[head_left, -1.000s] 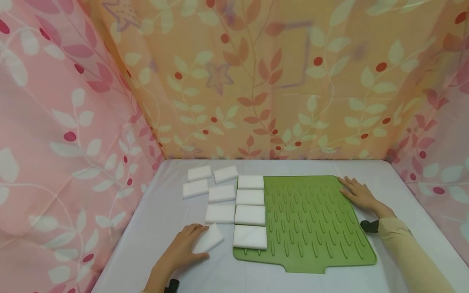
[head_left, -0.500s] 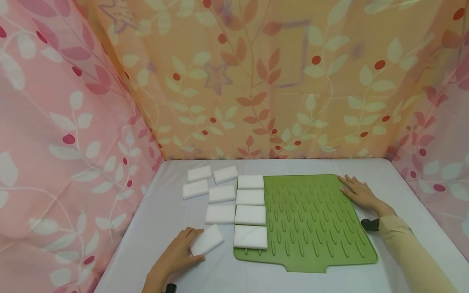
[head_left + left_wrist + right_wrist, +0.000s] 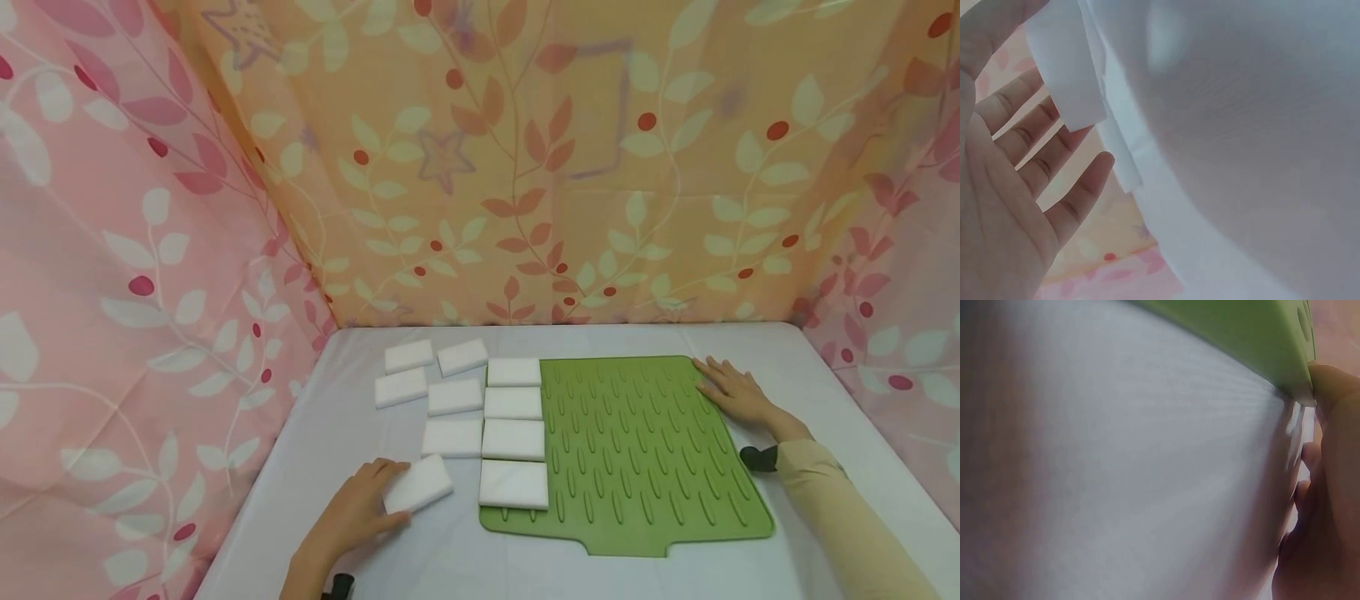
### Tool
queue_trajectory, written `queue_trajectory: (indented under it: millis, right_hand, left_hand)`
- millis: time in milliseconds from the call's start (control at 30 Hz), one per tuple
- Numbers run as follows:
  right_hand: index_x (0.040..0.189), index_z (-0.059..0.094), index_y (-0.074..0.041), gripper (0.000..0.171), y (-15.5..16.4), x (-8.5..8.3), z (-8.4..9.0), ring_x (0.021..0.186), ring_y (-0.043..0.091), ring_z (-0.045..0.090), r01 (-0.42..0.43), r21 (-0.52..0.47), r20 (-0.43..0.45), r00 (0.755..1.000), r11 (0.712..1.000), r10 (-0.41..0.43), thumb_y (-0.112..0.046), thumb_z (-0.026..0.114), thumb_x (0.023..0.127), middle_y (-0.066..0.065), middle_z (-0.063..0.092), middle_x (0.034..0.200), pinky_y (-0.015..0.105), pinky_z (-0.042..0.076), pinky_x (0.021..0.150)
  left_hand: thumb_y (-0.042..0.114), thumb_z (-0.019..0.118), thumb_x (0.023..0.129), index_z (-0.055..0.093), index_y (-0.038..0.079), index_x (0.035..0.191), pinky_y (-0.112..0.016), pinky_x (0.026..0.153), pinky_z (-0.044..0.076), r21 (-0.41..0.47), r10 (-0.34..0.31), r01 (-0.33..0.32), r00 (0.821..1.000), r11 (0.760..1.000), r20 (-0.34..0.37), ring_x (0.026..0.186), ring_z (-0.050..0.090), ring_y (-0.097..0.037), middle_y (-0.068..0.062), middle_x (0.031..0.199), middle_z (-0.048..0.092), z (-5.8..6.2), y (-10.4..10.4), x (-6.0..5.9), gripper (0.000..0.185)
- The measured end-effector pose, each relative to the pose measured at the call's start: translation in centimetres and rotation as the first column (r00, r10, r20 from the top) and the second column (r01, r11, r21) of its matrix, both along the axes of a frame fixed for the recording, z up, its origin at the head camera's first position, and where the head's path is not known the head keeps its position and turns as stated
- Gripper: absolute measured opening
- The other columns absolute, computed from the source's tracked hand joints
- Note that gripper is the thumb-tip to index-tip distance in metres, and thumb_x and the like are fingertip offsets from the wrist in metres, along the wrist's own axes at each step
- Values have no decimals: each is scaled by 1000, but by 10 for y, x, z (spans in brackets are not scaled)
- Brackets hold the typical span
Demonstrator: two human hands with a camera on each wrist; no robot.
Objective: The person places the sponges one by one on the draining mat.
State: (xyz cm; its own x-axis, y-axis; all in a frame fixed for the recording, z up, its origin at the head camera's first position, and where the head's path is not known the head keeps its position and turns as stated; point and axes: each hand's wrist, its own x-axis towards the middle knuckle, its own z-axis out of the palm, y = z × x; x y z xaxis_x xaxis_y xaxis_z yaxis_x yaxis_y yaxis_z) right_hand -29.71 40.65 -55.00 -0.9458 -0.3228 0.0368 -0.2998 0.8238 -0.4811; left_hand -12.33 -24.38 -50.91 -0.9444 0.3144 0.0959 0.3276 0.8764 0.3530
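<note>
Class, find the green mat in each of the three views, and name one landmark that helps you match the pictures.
Head: the green mat lies right of centre, in the lower half.
Left wrist: not in it.
Right wrist: part of the green mat shows at the top, right of centre, beside the right hand.
Shared landmark: the white tabletop, in all three.

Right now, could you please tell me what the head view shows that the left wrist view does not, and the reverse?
Only the head view shows the green mat and the right hand at its edge. Only the left wrist view shows the palm side of the left hand. Both show that hand holding a white block, plus patterned curtain.
</note>
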Motion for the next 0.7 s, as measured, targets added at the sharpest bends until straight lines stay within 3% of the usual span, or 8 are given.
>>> queue_trajectory:
  millis: [300,700]
  right_hand:
    - [147,21,-7,60,0,0,2,132,56,5,0,12,8,1000,1000,0,-36,41,99,32,13,147,72,-1,97]
    - [147,21,-7,60,-1,0,3,132,56,4,3,11,4,1000,1000,-3,-36,41,99,31,13,148,72,-1,97]
  left_hand:
    - [39,79,70,57,22,123,-41,84,45,17,-35,36,997,999,-64,106,51,-14,9,116,55,16,0,-10,60]
    - [37,78,73,56,22,125,-38,90,46,20,-132,134,986,991,-98,110,47,-13,8,123,52,27,11,-31,59]
